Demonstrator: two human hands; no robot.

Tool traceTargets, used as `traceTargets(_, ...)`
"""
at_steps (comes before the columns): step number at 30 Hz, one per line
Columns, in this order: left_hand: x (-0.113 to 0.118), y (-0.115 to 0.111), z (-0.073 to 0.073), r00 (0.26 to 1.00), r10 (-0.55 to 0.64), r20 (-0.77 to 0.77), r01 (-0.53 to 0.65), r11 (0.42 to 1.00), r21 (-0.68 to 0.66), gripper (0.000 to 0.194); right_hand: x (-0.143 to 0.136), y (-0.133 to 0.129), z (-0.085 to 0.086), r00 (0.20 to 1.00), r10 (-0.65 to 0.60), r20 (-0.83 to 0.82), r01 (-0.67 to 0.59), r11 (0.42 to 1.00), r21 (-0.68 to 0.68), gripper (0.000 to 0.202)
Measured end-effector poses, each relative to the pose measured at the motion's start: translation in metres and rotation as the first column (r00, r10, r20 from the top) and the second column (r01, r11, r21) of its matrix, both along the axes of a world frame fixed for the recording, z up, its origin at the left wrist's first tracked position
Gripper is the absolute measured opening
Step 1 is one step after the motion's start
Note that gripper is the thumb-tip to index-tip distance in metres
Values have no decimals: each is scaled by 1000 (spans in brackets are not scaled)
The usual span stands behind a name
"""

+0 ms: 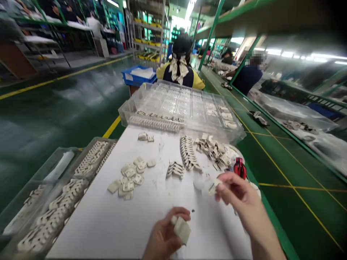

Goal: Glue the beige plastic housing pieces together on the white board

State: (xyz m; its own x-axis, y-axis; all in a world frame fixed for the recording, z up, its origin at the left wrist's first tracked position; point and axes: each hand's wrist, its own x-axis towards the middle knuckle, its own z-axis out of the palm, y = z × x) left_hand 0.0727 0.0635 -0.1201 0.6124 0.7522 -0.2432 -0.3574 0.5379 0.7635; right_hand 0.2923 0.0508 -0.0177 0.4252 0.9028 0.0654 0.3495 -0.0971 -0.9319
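Left hand [164, 234] closed around a beige square piece [182, 231], right hand [235, 190] pinching a small pale part [213, 187], both over the white table [105, 227] this side of the clear tray [165, 95], beige squares [128, 186] heaped before the tray's left half, blue bin [140, 81] beyond its left corner, the bin's pale label [129, 77] too blurred to read

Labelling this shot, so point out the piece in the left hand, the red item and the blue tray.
Piece [182, 230]: head view, its broad face.
Red item [241, 170]: head view, its red body.
Blue tray [140, 81]: head view, its near wall.
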Motion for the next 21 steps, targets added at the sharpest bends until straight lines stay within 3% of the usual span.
traceTargets(4, 0, 5, 11, 994, -108, 26, 101, 976, 192, 46, -40, -29, -29, 902, 115, -417, -200, 966, -166, 39)
traceTargets(7, 3, 5, 17, 985, -158, 67, 134, 953, 271, 44, -53, -35, -43, 854, 121, -507, -250, 949, -194, 40)
traceTargets(10, 4, -1, 17, 988, -108, 112, 89, 982, 164, 44, -50, -38, -49, 868, 138, -477, -259, 945, -197, 43)
traceTargets(11, 4, -4, 17, 989, -73, 128, 62, 994, 90, 46, -46, -38, -51, 903, 97, -418, -195, 961, -198, 44)
traceTargets(13, 2, -10, 14, 986, -6, 167, 18, 997, -69, 48, -34, -38, -56, 969, -97, -227, 58, 984, -169, 44)
traceTargets(15, 1, -15, 12, 978, 49, 205, -9, 982, -190, 48, -23, -35, -62, 949, -311, -57, 305, 948, -90, 44)
traceTargets(16, 0, -16, 12, 975, 58, 216, -11, 977, -214, 48, -20, -34, -65, 933, -360, -26, 358, 932, -64, 44)
traceTargets(18, -1, -16, 11, 979, 50, 199, -17, 986, -167, 48, -22, -34, -67, 955, -277, -103, 270, 960, -80, 45)
traceTargets(20, -3, -15, 12, 995, 18, 99, -20, 999, 27, 46, -34, -36, -65, 942, -62, -331, 21, 992, -126, 44)
traceTargets(21, -4, -15, 12, 1000, 11, 26, -15, 988, 156, 43, -43, -38, -63, 883, 37, -468, -112, 985, -132, 43)
